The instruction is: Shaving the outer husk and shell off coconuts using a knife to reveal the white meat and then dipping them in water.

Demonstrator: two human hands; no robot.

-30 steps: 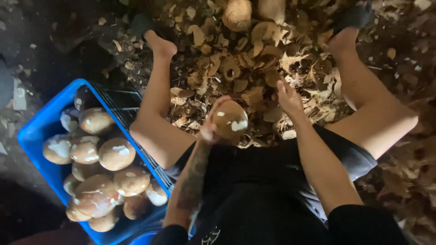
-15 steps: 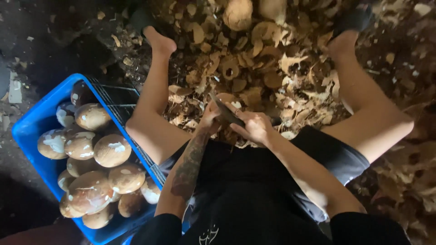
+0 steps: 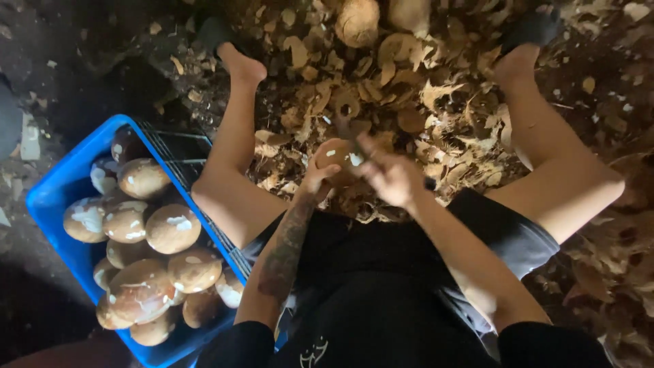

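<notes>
Two hands at work, seen from my head camera looking down between bare legs. My left hand (image 3: 319, 178) is cupped around a brown peeled coconut (image 3: 338, 157), fingers gripping its underside, holding it up over the lap. My right hand (image 3: 390, 176) is clenched on a dark blade tool (image 3: 347, 133), its tip lying against the coconut's top; the handle is hidden in the fist, blurred, so I can't tell its kind. The coconut sits between both hands, roughly centre of view, above the heap of husk shavings (image 3: 409, 95) covering the floor between the feet. Left foot (image 3: 242, 65) and right foot (image 3: 514, 61) rest in the shavings. Two more rounded husked coconuts (image 3: 359, 20) lie at the top edge of the heap. Just beside the left leg is a blue plastic crate (image 3: 51, 197), piled with peeled coconuts (image 3: 139, 228), brown with white patches. Dark floor (image 3: 82, 61) beyond the crate.
</notes>
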